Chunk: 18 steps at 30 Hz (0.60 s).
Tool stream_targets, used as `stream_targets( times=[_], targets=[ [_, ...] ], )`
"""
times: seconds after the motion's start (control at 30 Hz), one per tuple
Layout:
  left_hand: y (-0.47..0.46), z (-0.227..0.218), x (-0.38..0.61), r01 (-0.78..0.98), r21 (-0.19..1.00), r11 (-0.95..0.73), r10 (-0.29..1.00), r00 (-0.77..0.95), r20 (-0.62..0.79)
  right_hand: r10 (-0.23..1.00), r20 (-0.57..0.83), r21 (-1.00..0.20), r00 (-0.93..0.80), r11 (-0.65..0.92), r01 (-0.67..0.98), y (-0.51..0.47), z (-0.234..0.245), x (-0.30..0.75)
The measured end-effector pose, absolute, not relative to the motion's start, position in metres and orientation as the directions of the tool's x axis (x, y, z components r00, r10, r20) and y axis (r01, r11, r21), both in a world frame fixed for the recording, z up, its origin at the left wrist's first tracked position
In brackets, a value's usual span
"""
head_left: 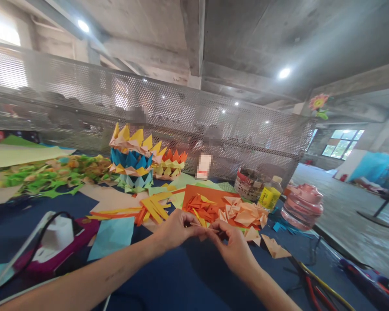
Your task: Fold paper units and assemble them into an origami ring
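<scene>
The left hand (178, 226) and right hand (228, 242) are positioned close together above the dark-blue worktop (171, 276). The grip of each hand pinches a small, peach, folded-paper piece (202, 236), located between the fingertips. Directly beyond the grip: a pile of narrow, orange, folded-paper pieces (202, 208). Beyond and right: a heap of peach, folded-paper triangles (244, 212). Left of the grip: a flat, light-blue paper sheet (112, 237).
</scene>
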<state>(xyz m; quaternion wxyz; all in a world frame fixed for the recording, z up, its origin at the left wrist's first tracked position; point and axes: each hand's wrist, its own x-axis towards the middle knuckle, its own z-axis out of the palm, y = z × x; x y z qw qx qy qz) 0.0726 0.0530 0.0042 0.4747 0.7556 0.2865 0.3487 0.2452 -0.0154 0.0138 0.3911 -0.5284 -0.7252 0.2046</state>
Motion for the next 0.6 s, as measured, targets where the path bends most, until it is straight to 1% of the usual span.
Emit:
stream_targets(
  times=[0.13,0.23,0.37,0.43,0.6],
  targets=[
    [0.047,0.006,0.074,0.126,0.93,-0.345,0.76,0.619,0.198,0.907,0.396,-0.645,-0.144,0.386,0.66,-0.016,0.013,0.247],
    [0.044,0.003,0.077,0.069,0.962,-0.265,0.754,0.637,0.162,0.901,0.413,-0.599,-0.133,0.379,0.705,-0.016,0.012,0.246],
    [0.047,-0.002,0.079,-0.005,0.984,-0.18,0.749,0.648,0.14,0.894,0.422,-0.588,-0.149,0.395,0.706,-0.018,0.011,0.245],
    [0.048,-0.004,0.079,-0.009,0.984,-0.181,0.742,0.655,0.142,0.887,0.438,-0.568,-0.146,0.399,0.72,-0.019,0.011,0.244],
    [0.049,-0.005,0.077,0.055,0.96,-0.274,0.737,0.654,0.173,0.869,0.46,-0.512,-0.181,0.426,0.746,-0.021,0.011,0.243]
  ],
)
